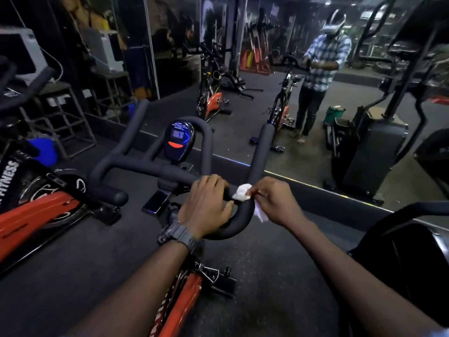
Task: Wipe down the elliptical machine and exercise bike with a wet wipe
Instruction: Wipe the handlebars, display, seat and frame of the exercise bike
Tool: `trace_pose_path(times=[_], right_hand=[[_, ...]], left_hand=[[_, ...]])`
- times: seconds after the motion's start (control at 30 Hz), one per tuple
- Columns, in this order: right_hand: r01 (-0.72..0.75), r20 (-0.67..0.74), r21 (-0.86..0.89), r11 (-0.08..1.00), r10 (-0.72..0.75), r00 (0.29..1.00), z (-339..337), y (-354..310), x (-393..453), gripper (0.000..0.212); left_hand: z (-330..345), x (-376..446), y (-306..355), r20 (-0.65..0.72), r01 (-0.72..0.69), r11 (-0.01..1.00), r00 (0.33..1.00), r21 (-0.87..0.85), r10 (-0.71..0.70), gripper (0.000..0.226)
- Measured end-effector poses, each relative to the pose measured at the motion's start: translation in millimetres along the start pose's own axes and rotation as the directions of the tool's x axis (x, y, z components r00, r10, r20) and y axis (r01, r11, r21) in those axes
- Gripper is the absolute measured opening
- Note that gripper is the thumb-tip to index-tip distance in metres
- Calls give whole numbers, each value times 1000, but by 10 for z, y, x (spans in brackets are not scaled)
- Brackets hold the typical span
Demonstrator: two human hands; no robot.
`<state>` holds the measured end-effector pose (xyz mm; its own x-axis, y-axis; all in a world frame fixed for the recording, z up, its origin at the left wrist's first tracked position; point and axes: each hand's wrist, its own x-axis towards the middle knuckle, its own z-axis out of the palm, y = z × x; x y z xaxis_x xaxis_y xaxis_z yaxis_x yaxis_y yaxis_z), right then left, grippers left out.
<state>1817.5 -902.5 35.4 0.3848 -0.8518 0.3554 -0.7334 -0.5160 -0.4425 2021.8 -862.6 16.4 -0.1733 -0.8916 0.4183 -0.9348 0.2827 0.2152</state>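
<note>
Item: second bike (36,210), red frame, stood well left of your left hand. Item: console (179,139), lit, sat beyond that hand. Item: your left hand (206,205), watch (178,233) at wrist, fingers curled round the exercise bike handlebar (239,222). Item: wet wipe (241,192), just right of it, touching the bar. Item: your right hand (275,200), pinching the wipe.

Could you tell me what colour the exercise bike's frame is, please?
Orange-red frame, with black handlebars; the head view shows it.
</note>
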Motion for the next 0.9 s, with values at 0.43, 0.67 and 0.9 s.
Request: trace_pose_path(times=[0.43,0.67,0.9], right_hand=[[-50,69,-6,999,51,996,29,183,353,25],[122,228,160,980,-157,961,2,-58,99,26],[179,211,282,943,-243,947,352,-462,472,34]], left_hand=[[12,-10,-11,-35,28,1000,999,-4,-29,34],[-69,-44,30,-35,115,976,992,-183,-123,42],[-165,64,-293,-51,216,923,968,-318,-244,39]])
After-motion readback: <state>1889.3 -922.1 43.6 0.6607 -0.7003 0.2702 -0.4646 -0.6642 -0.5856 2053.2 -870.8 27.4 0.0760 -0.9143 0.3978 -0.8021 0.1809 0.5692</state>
